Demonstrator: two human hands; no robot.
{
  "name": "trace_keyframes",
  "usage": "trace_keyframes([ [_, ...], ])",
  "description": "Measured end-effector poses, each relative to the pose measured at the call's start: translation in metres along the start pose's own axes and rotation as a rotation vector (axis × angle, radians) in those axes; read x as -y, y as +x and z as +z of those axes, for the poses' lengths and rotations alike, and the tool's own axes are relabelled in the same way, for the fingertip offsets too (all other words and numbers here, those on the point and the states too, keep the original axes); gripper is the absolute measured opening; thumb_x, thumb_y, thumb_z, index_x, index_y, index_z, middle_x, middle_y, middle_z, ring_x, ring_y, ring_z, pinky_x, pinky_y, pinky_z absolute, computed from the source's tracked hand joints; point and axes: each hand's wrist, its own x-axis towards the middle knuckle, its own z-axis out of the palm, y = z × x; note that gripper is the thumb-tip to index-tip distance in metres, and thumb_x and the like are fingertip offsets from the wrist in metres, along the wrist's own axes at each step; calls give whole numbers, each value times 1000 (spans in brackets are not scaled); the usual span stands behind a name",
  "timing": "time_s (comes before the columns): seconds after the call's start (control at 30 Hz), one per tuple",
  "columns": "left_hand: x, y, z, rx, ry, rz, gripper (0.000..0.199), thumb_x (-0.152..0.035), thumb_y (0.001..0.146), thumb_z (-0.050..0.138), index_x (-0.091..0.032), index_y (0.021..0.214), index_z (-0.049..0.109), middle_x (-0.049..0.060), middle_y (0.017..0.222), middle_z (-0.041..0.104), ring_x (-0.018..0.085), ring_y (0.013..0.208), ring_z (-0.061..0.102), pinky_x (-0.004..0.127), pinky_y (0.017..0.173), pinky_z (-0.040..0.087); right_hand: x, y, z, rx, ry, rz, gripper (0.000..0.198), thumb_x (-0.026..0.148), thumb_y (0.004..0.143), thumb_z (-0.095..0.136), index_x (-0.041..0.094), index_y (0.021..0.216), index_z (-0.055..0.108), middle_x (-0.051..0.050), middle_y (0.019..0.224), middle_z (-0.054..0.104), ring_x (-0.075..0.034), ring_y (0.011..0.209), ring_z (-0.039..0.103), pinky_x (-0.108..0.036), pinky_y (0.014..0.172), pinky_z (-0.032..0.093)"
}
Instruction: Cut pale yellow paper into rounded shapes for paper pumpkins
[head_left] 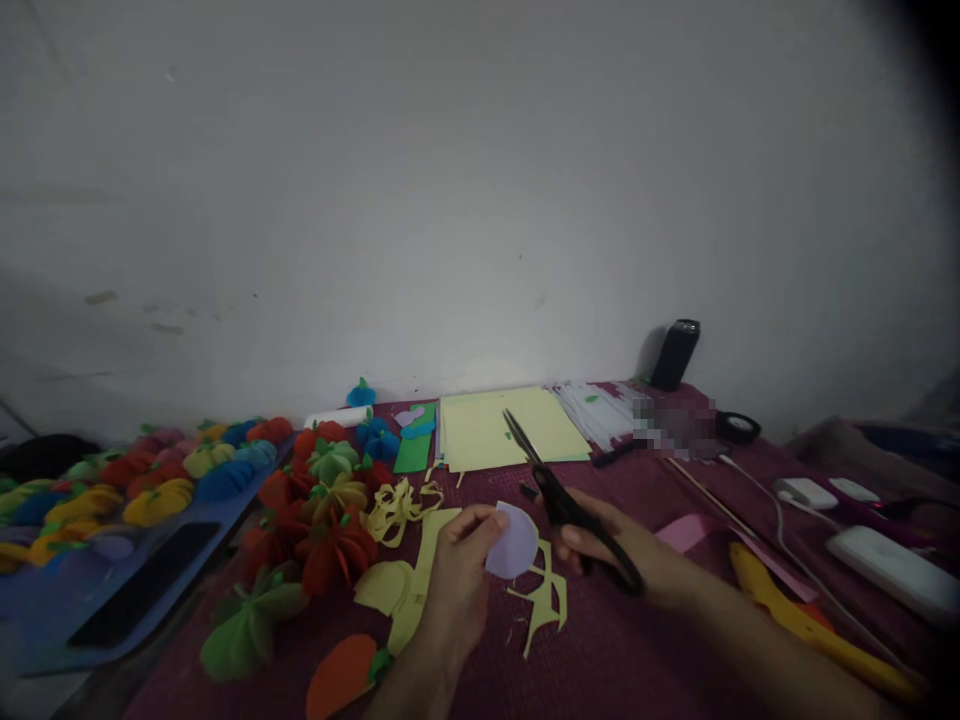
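Observation:
Between the thumb and fingers of my left hand (pixel 466 570) is a light purple paper circle (pixel 514 543). My right hand (pixel 600 535) grips a pair of black-handled scissors (pixel 551 490), whose blades point up and away from me, apart from the circle. Yellow paper scraps (pixel 547 600) lie on the table below and between the hands. Just left of my left hand are cut yellow paper pieces (pixel 386 587) and a tangle of thin yellow strips (pixel 397 510). An orange paper piece (pixel 341 675) with a green part sits beside my left forearm.
A stack of yellow sheets (pixel 502 420) lies at the back. Folded paper pumpkins (pixel 334 545) crowd the left, more on a blue tray (pixel 180 590) with a dark phone (pixel 146 583). A black can (pixel 676 355) stands back right; a white cable (pixel 780 530) and yellow object (pixel 810 625) lie right.

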Motion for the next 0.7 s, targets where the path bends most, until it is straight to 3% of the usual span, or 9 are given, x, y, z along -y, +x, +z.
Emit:
trace_keyframes([
  [0.1, -2, -5, 1, 75, -5, -85, 16, -25, 63, 65, -15, 55, 55, -4, 49, 51, 8, 45, 44, 20, 45, 31, 5, -25, -30, 212, -88, 93, 42, 44, 77, 51, 14, 107, 48, -3, 76, 50, -12, 63, 47, -25, 58, 40],
  [0.2, -1, -9, 5, 102, 8, -140, 16, -23, 63, 65, -15, 55, 54, -3, 49, 51, 8, 45, 45, 20, 45, 31, 3, -44, -44, 311, -159, 138, 46, 45, 73, 55, 16, 108, 49, -2, 78, 48, -12, 64, 46, -23, 56, 40],
  [0.7, 5, -11, 8, 110, 83, -194, 13, -17, 60, 60, -14, 52, 51, -3, 47, 50, 8, 44, 44, 20, 45, 29, 3, -53, -37, 308, -191, 223, 46, 47, 72, 54, 16, 106, 52, 0, 70, 42, -9, 55, 42, -20, 50, 39],
])
